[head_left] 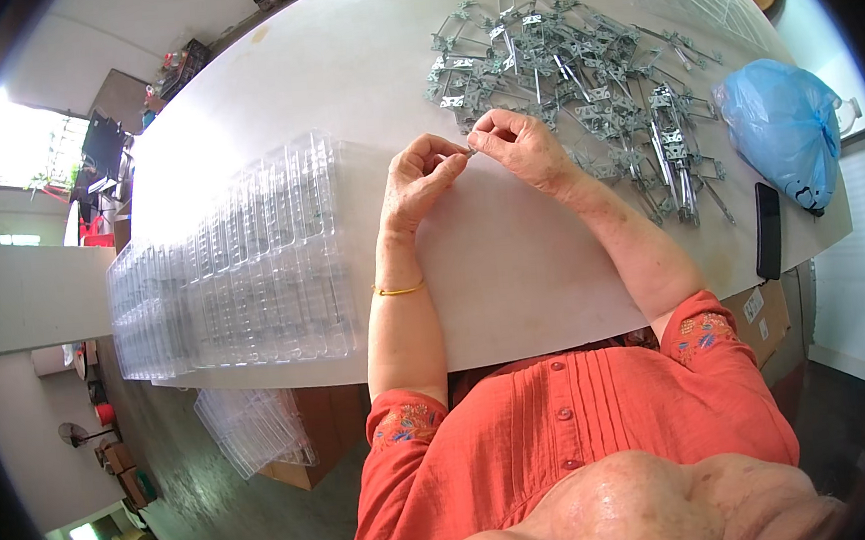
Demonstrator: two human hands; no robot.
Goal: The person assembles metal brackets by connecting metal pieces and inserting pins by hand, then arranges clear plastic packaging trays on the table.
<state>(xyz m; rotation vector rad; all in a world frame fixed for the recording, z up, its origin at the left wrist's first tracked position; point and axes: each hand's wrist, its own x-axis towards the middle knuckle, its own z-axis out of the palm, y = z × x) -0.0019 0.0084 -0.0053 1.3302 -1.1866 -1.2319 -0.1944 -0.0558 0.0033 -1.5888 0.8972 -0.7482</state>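
My left hand (418, 183) and my right hand (522, 149) meet over the white table (494, 286), thumbs and forefingers pinched toward each other. Between the fingertips sits a small metal part (469, 151), mostly covered, so its exact kind is hidden. Both hands seem to grip it. Just beyond my right hand spreads a heap of silvery metal bracket assemblies with rods (579, 69). To the left of my left forearm stand stacked clear plastic trays (251, 253) with rows of compartments.
A knotted blue plastic bag (781, 125) rests at the table's right, with a black phone (768, 231) nearer me. Another clear tray (700, 0) lies at the far right. Below the left edge, more clear trays (253, 423) lie on a cardboard box (334, 432).
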